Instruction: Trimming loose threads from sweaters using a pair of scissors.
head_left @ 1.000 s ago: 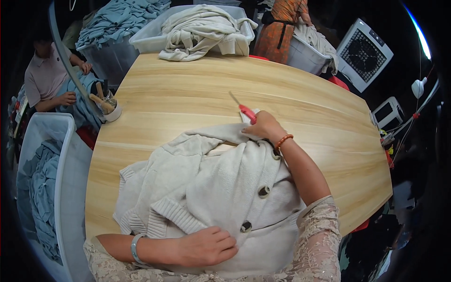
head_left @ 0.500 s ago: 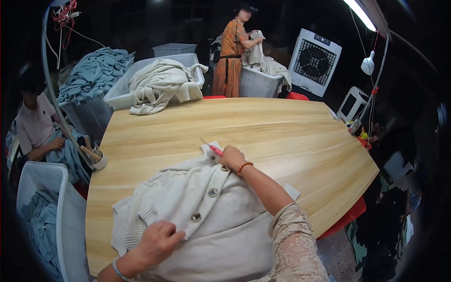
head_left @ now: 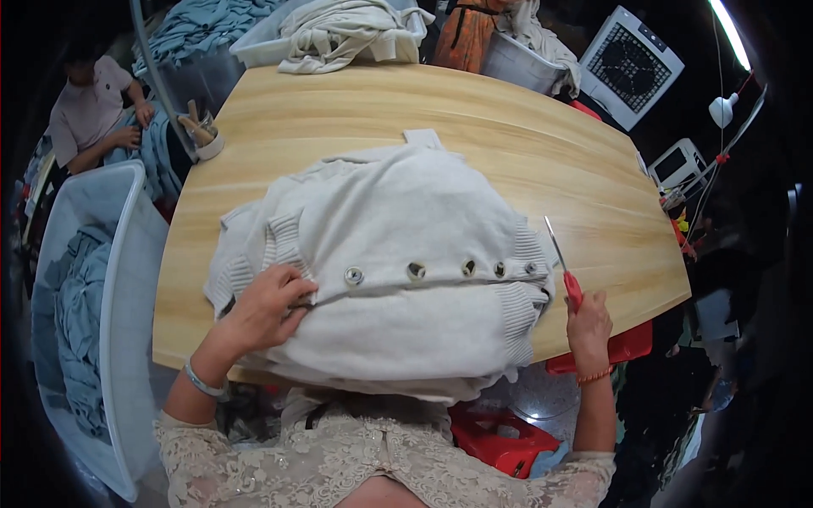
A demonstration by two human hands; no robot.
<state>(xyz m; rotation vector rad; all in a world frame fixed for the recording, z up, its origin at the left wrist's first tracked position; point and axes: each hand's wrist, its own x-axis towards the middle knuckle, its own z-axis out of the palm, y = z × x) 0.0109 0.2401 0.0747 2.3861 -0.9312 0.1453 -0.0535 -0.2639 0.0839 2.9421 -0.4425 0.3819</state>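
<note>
An off-white knit cardigan [head_left: 398, 212] is spread on the wooden table, its row of buttons running left to right across the middle. Its ribbed cuffs and hem show at both sides. My left hand [head_left: 269, 309] is closed on the button edge at the left end of the row, pinching the fabric. Off the garment's right side, my right hand [head_left: 589, 326] grips red-handled scissors [head_left: 572, 290]. Their slim metal blade points up and away, apart from the cloth. My fingers partly cover the handle.
A white tub of blue-grey garments [head_left: 127, 279] stands at the left, near a seated person [head_left: 93, 110]. A small cup of tools [head_left: 210, 148] sits on the table's left edge [head_left: 190, 229]. Behind are a tub of cream knitwear [head_left: 254, 52] and a fan unit [head_left: 631, 68]. A red stool [head_left: 508, 440] is below.
My right hand has moved from the cardigan's far end to its right side, carrying the scissors. The button edge has swung from slanting to nearly level. The view has tilted downward.
</note>
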